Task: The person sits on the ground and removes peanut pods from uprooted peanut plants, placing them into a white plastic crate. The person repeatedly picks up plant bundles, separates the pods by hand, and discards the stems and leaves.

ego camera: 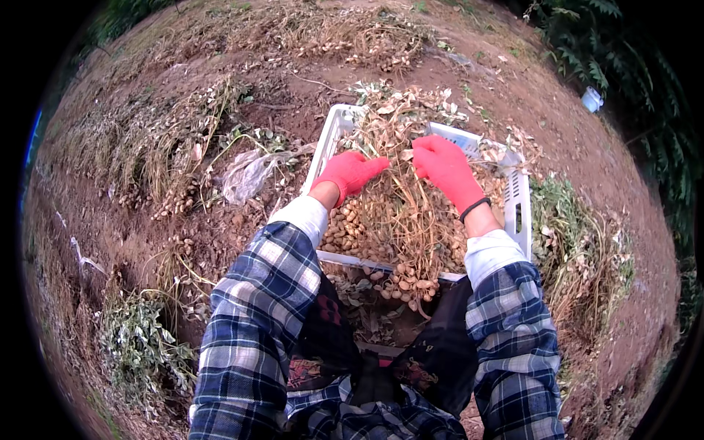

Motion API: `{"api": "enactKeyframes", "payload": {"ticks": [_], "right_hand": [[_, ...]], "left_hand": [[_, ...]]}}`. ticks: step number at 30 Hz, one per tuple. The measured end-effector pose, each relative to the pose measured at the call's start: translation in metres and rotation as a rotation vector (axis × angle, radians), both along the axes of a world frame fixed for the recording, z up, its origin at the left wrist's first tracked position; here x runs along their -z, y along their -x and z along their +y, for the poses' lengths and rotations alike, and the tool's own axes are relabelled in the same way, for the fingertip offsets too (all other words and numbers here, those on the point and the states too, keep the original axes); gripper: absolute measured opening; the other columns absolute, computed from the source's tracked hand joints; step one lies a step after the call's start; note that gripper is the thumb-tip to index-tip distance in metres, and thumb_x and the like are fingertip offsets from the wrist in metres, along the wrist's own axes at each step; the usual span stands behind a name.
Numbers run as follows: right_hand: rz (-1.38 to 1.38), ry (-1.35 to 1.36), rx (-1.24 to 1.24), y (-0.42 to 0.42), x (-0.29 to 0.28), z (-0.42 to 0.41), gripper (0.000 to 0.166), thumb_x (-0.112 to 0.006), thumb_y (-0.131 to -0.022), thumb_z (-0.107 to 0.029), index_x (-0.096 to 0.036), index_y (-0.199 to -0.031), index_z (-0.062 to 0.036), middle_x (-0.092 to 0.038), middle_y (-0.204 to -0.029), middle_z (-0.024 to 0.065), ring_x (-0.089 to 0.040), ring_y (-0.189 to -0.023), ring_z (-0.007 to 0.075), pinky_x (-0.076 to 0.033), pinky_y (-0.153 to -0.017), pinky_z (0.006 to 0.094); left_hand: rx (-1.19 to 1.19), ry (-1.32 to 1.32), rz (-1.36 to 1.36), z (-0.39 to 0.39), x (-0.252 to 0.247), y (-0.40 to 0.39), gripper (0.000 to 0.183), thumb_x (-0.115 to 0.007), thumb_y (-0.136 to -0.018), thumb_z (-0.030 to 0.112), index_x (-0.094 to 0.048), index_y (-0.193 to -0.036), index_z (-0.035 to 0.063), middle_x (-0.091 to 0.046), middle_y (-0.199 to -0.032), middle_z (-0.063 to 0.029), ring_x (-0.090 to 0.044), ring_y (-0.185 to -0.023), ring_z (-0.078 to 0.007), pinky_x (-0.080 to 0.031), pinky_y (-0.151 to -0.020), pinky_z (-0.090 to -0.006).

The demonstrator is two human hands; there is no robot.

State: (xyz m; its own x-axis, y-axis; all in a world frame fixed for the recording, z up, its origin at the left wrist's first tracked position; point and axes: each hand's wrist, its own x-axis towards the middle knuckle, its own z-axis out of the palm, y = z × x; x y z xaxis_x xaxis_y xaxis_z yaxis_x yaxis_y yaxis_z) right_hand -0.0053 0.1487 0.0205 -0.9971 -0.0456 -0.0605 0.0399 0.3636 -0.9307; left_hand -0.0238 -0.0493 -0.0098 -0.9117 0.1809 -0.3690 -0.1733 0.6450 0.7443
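Note:
A bundle of dried peanut plants [404,190] lies across a white plastic crate [518,198], its leafy tops over the far rim. Its pods [408,285] hang over the near rim, towards my knees. My left hand [352,173], in a red knit glove, is at the bundle's left side, its thumb stretched to the stems. On the other side my right hand [445,168], gloved alike, has its fingers curled beside the stems. Whether either hand grips them is hidden. Loose peanuts [344,228] fill the crate's left part.
Pulled peanut plants lie in heaps on the soil at left [159,148], at right [577,253] and farther ahead [352,38]. Crumpled clear plastic film [250,176] is left of the crate. A pale bucket [592,99] stands by dark green foliage [605,49].

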Motion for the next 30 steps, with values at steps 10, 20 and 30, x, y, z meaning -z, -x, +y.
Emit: {"api": "enactKeyframes", "payload": {"ticks": [10, 20, 30], "right_hand": [[-0.151, 0.182, -0.041, -0.013, -0.027, -0.010, 0.029, -0.059, -0.079, -0.028, -0.060, -0.094, -0.0024, -0.059, -0.075, 0.0018, -0.054, -0.062, 0.0106, -0.043, -0.056, 0.0238], [0.114, 0.092, -0.012, -0.005, -0.017, -0.006, 0.019, -0.063, -0.074, -0.018, -0.063, -0.083, -0.0017, -0.063, -0.077, 0.0041, -0.057, -0.071, 0.0108, -0.046, -0.063, 0.0248], [0.261, -0.206, -0.062, -0.021, -0.024, -0.017, 0.024, -0.062, -0.072, -0.027, -0.062, -0.084, -0.0062, -0.063, -0.081, 0.0112, -0.061, -0.074, 0.0242, -0.048, -0.067, 0.0322]], "left_hand": [[-0.042, -0.622, 0.111, 0.006, -0.017, -0.021, 0.023, -0.061, -0.083, 0.026, -0.059, -0.094, 0.0059, -0.059, -0.077, 0.0009, -0.051, -0.056, -0.0060, -0.042, -0.050, -0.0202], [0.134, -0.769, -0.049, 0.021, -0.030, -0.030, 0.025, -0.058, -0.085, 0.021, -0.055, -0.103, 0.0036, -0.063, -0.085, -0.0036, -0.059, -0.066, -0.0093, -0.046, -0.056, -0.0205], [0.059, -0.448, 0.117, 0.026, -0.030, -0.031, 0.027, -0.055, -0.084, 0.029, -0.059, -0.088, 0.0028, -0.063, -0.076, -0.0055, -0.060, -0.061, -0.0131, -0.046, -0.055, -0.0256]]}}
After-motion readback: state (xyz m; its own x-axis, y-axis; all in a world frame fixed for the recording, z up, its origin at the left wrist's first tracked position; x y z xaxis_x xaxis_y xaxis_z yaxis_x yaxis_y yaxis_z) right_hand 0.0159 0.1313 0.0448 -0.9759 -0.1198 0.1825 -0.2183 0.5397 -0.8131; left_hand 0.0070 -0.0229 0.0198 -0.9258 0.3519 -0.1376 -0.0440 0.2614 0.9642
